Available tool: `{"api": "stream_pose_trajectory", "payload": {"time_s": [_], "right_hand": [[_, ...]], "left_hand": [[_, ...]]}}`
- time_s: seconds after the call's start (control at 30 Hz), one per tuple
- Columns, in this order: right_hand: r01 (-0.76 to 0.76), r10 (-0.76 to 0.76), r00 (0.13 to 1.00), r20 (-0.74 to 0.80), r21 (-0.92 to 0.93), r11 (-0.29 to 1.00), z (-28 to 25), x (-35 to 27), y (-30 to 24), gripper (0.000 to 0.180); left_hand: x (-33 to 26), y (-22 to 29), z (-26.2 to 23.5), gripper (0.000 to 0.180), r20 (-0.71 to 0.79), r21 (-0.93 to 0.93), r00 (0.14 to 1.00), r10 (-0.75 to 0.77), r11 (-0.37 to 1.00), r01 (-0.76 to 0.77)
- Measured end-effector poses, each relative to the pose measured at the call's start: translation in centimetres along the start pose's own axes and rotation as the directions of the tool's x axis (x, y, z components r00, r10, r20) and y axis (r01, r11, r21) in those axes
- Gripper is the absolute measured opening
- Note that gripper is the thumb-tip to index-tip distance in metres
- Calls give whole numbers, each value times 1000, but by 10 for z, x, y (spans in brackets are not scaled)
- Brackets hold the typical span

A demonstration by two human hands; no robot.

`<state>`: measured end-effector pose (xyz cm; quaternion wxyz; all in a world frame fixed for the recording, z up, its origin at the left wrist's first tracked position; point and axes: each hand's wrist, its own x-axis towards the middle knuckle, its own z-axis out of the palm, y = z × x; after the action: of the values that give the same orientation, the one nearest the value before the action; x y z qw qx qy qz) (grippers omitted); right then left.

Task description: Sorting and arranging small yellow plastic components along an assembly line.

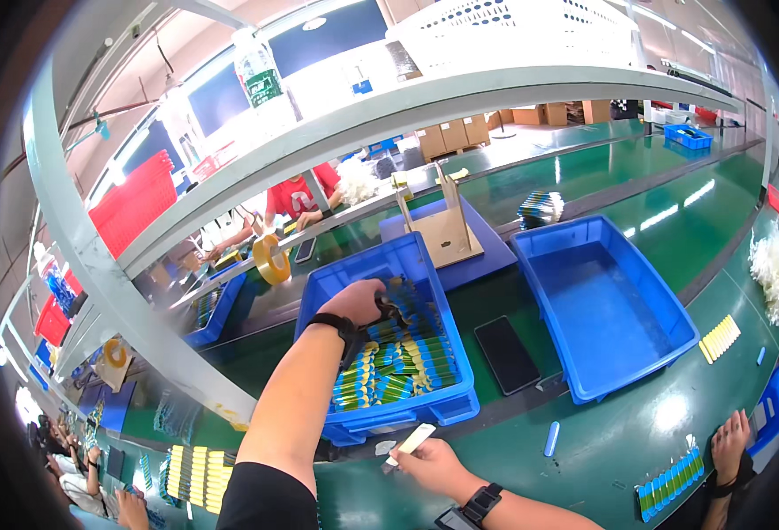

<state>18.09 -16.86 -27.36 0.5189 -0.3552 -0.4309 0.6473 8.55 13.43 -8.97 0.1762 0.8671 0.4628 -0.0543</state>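
My left hand [359, 303] reaches into a blue bin [420, 411] with curled fingers, down among flat strips [398, 367] coloured blue, green and yellow. What those fingers grip is hidden by the hand and the dark far part of the pile. Just in front of the bin, my right hand [436, 465] pinches a small flat cream-white strip [412, 444] between thumb and fingers. Both wrists wear dark bands. Against the bin's right side lies a black phone [506, 355].
A second blue bin [615, 389] stands to the right. Behind are a cardboard stand [453, 237] and a stack of strips [541, 208]. Yellow strips [200, 477] lie lower left. At right, another person's hand [730, 444] rests near a strip row [669, 484]. A metal shelf post [116, 265] rises at left.
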Motion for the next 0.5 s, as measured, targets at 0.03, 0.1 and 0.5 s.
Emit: {"api": "stream_pose_trajectory", "payload": {"time_s": [0.03, 0.1, 0.5], "right_hand": [[-5, 5, 1000, -13, 6, 1000, 0, -1, -1, 24], [-9, 9, 1000, -23, 9, 1000, -1, -1, -1, 24], [13, -13, 1000, -6, -32, 999, -1, 2, 6, 25]], "left_hand": [[-1, 16, 8, 67, -259, 124, 965, 49, 992, -17], [3, 33, 20, 46, -570, 393, 722, 391, 902, -178], [14, 62, 53, 58, -65, 267, 995, 72, 962, -52]]}}
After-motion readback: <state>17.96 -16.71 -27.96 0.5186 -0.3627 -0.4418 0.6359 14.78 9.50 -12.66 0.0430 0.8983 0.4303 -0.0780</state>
